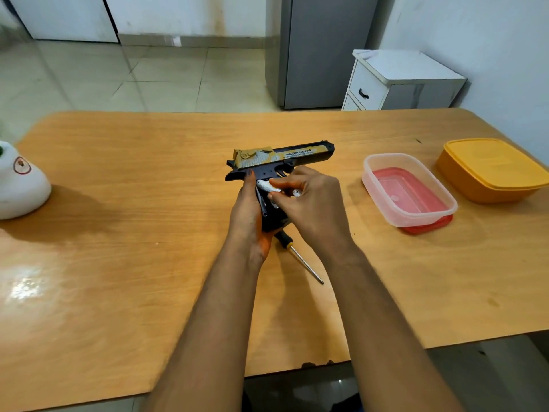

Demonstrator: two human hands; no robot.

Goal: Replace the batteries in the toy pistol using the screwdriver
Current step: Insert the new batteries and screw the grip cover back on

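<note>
**A:** what's sitting around on that wooden table (118,188)?

**B:** biggest first: an orange lidded container (490,171) at the far right, a clear tub (410,188) sitting on a red lid beside it, a white object (20,185) at the left edge. The screwdriver (297,254) is lying right under the wrists, handle partly hidden.

**A:** and the hands?

**B:** left hand (249,209) is wrapping around the grip of the toy pistol (282,157), holding it mid-table with the barrel pointing right. Right hand (309,200) is pinching a silver battery (267,185) at the grip, fingers curling and covering most of the compartment.
</note>
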